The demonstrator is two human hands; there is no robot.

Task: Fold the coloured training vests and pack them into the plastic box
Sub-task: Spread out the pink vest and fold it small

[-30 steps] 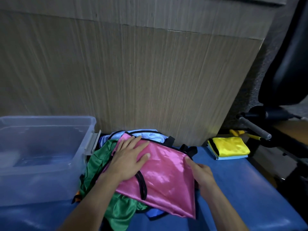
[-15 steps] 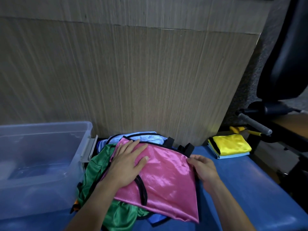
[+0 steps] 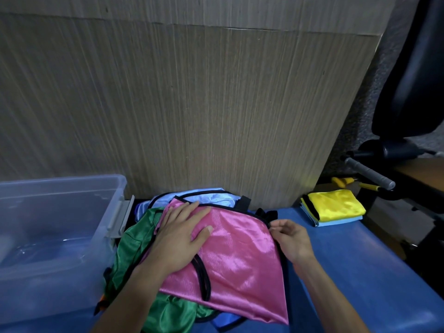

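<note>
— Now, from the head camera, what are your hands doing?

— Your left hand (image 3: 179,234) lies flat, fingers straight and spread, pressing the pink vest (image 3: 230,258) onto the heap. Your right hand (image 3: 292,239) is at the vest's right edge, fingers curled, pinching the black trim near the upper right corner.

— Where does the vest sit relative to them?

— It spreads between your two hands and runs down toward you, its lower corner pointing past your right forearm. A black-edged armhole loop shows just below your left palm.

— What lies beneath?

— Under your left wrist and to its left is a crumpled green vest (image 3: 134,251). Beyond your left fingertips a light blue vest (image 3: 204,195) with black binding peeks out, and a darker blue one (image 3: 225,322) shows near your left forearm at the bottom of the heap. All of it rests on the blue surface (image 3: 360,272).

— And the box?

— The clear plastic box (image 3: 48,236) stands left of your left hand, open-topped, its grey latch (image 3: 120,219) just beside the green vest. Through its hazy walls you cannot tell whether anything lies inside.

— Anything to your right?

— Well apart from your right hand, up and to its right, a folded yellow vest (image 3: 335,204) lies on a folded pale blue one (image 3: 336,222). Behind it are yellow-handled tools (image 3: 346,183), a grey-gripped bar (image 3: 370,174) and a black chair (image 3: 413,80). A wood-grain panel (image 3: 180,104) stands upright beyond both hands.
</note>
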